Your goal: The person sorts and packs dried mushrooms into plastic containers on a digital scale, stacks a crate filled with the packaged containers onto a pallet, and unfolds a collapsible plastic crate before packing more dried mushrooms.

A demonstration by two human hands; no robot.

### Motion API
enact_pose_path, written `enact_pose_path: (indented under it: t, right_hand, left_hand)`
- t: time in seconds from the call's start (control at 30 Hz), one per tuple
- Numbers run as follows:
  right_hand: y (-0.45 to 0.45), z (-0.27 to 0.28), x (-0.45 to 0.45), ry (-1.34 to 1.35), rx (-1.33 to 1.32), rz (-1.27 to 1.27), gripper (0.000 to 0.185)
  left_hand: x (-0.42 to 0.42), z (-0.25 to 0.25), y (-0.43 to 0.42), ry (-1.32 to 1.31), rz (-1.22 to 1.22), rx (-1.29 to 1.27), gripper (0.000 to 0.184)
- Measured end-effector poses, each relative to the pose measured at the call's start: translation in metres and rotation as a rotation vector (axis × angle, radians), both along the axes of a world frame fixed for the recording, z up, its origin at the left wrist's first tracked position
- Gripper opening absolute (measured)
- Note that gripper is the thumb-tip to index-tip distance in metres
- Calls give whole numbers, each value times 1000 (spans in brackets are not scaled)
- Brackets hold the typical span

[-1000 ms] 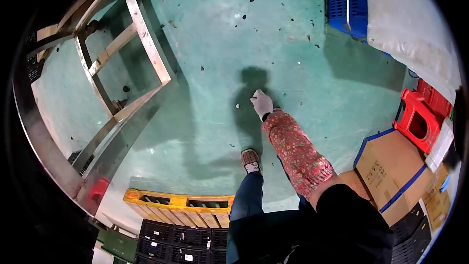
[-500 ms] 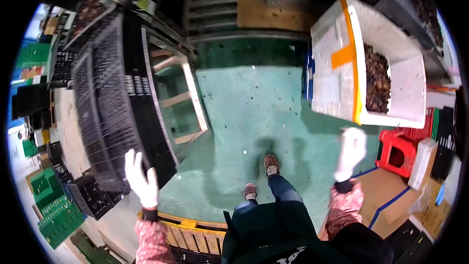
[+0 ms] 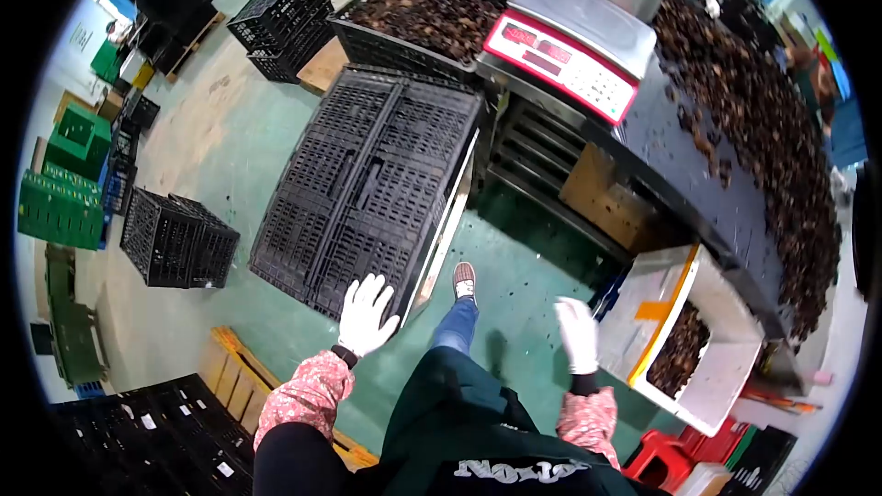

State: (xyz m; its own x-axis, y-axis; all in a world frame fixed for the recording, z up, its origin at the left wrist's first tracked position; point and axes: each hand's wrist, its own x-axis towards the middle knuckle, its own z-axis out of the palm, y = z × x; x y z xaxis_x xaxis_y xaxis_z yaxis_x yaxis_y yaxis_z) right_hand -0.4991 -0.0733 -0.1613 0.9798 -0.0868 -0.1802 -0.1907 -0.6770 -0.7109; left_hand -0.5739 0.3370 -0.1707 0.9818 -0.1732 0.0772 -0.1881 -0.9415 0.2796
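Note:
My left hand [image 3: 367, 317], in a white glove, is spread open at the near edge of a stack of black plastic crates [image 3: 367, 188]; whether it touches them I cannot tell. The top crate is flat, with a slotted surface. Also gloved in white, my right hand [image 3: 577, 335] has its fingers stretched out and holds nothing visible. It hangs above the floor, just left of a white foam box [image 3: 634, 280] with orange tape along its rim. Small dark brown pieces [image 3: 680, 349] lie inside that box.
A red and white digital scale [image 3: 560, 60] stands beside a dark table [image 3: 680, 138] heaped with brown pieces. Behind the crates is a full black crate [image 3: 395, 50]. Red stools [image 3: 661, 459] are at lower right, a wooden pallet [image 3: 239, 386] at lower left. Another person's gloved hand [image 3: 714, 2] is across the table.
My view has turned left and risen, bringing the scale and table into sight. My left hand remains near the crate stack's near edge, and my right hand is now left of the foam box.

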Motion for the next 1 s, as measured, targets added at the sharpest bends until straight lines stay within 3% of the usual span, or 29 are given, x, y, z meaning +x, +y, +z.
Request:
enact_pose_path:
  t: [0.03, 0.13, 0.4, 0.47, 0.57, 0.67, 0.83, 0.93, 0.97, 1.0]
  right_hand:
    - [36, 5, 13, -87, 0, 242, 23]
    - [118, 12, 59, 32, 166, 642, 24]
    - [304, 36, 225, -338, -193, 1197, 33]
    - [356, 28, 238, -590, -37, 1328, 39]
    - [410, 1, 241, -753, -94, 1508, 43]
    - [424, -23, 245, -496, -203, 1764, 34]
    - [438, 9, 257, -486, -114, 1900, 52]
    - [457, 38, 262, -584, 1, 1925, 40]
    - [470, 51, 265, -637, 30, 1934, 37]
    - [487, 67, 269, -691, 65, 1930, 35]
  left_hand:
    - [-2, 0, 1, 39, -1, -4, 60]
    - [-3, 3, 8, 78, 18, -72, 59]
    - [-5, 9, 15, 184, 12, -54, 57]
    - [-4, 13, 15, 239, 5, -81, 55]
    - [-7, 14, 9, 264, 52, -66, 54]
    - [-8, 19, 5, 323, 114, -102, 53]
    - [0, 24, -11, 310, 324, -235, 41]
    - [31, 25, -29, 250, 651, -337, 29]
    - [50, 19, -35, -28, 762, -202, 32]
    - [74, 23, -31, -104, 864, -244, 37]
